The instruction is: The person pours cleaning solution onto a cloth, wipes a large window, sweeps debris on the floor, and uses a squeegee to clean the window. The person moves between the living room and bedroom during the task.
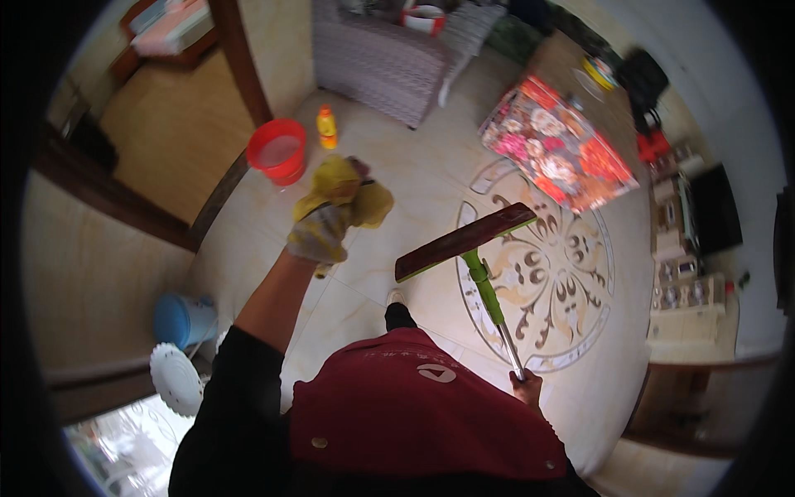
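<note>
A yellow and grey cloth [338, 199] is bunched about my left hand [323, 239], which is raised in front of me and mostly hidden by it. My right hand [528, 386] grips the metal pole [510, 348] of a flat mop close to my body. The mop's green joint [483, 282] leads up to a long head with a dark red pad [466, 239], tilted and facing up, seen over the patterned floor medallion [559, 279]. Beyond my left hand stand a red bucket [298, 169] holding cloudy liquid and a yellow-orange bottle [327, 127].
A sofa [379, 62] is at the top. A table with a floral cover [559, 143] stands at upper right, a cabinet [686, 317] along the right wall. At left are a wooden doorway [239, 62], a blue-and-white bin [180, 320] and a white scalloped round object [176, 379].
</note>
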Demonstrator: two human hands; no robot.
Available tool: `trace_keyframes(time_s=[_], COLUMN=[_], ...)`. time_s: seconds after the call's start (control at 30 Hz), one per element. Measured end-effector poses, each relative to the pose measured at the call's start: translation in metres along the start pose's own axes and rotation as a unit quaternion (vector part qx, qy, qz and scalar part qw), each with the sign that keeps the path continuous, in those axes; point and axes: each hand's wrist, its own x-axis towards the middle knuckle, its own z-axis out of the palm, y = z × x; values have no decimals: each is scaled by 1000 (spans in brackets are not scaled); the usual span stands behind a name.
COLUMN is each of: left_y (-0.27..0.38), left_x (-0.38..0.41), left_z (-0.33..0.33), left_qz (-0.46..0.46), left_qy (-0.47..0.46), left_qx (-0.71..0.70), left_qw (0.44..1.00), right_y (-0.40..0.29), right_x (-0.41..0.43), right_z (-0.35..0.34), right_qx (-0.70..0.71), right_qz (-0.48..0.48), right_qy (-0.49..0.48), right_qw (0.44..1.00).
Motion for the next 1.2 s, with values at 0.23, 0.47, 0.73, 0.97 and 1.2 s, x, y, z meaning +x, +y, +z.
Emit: trace_keyframes(time_s=[0.23, 0.47, 0.73, 0.97, 1.2], left_y=[-35, -65, 61, 101, 234], left_x=[-22, -15, -72, -132, -139], left_z=[29, -35, -17, 3, 63], left_qz=[255, 90, 90, 122, 8], left_qy=[38, 212, 368, 428, 446], left_qx=[770, 598, 421, 477, 835], left_qw=[584, 767, 824, 758, 322], right_y=[-62, -125, -187, -299, -374], right_x=[108, 189, 265, 280, 274], right_z=[1, 33, 43, 9, -40], right_qx=[-115, -161, -174, -180, -160], right_qz=[-104, -203, -364, -481, -560], right_qy=[-90, -217, -282, -301, -304], right_qw=[984, 941, 870, 803, 754])
